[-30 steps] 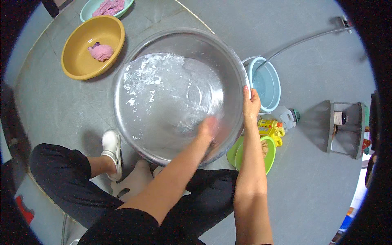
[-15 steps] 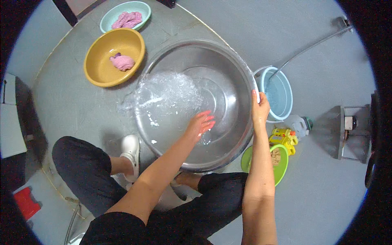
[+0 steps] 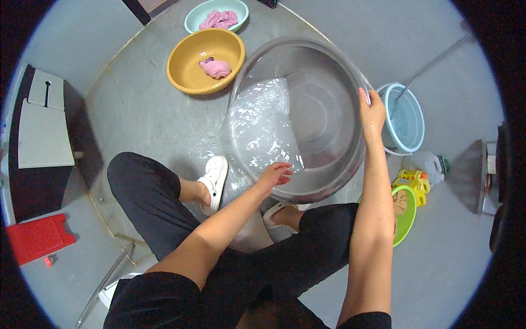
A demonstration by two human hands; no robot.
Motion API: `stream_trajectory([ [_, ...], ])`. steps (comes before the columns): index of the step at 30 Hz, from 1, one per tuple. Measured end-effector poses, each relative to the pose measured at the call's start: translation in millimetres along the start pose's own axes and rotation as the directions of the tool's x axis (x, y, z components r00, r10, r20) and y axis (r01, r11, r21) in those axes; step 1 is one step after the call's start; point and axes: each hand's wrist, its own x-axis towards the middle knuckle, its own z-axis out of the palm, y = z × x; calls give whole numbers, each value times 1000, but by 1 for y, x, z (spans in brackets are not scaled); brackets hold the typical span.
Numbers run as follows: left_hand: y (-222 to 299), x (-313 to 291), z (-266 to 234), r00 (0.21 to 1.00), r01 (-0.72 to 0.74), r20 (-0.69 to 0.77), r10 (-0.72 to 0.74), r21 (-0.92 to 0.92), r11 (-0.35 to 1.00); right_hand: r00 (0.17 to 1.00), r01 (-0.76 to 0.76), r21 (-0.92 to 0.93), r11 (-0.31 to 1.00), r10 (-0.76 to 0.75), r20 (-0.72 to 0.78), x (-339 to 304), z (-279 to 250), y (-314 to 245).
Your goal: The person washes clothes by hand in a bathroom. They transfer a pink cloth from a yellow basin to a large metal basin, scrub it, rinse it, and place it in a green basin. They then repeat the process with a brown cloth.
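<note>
Left hand: fingers loosely spread, holding nothing, over the near left part of the basin; whether they touch water or metal, I cannot tell.
Right hand: fingers closed around the rim on the right side.
Large metal basin: between the hands, in front of the feet, seemingly tilted down toward the left.
Water: pooled along the basin's left side, with the right part of the bottom bare.
Wet floor: shiny beside the basin's left rim, so some water seems to be out.
Water left: a fair pool, so I judge the emptying partly done.
Yellow-brown basin: beyond to the left, holding a pink cloth, apparently waiting its turn.
Pale teal basin: just behind that, with pink fabric in it.
Blue bucket: just right of the right hand, water inside, a hose running in.
Yellow bottles: nearer, beside a green bowl.
</note>
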Motion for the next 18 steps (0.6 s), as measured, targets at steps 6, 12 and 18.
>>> stream_trajectory([
  [6, 46, -5, 39, 979, -184, 92, 180, 36, 982, 997, 77, 36, 996, -77, -18, -6, 10, -27],
  [12, 90, -8, 59, 941, -299, 208, 268, 132, 945, 999, 37, 42, 998, -37, 3, -16, 0, -42],
  [18, 99, -25, 68, 920, -341, 275, 279, 211, 916, 993, 90, 81, 993, -96, 74, -28, -4, -59],
])
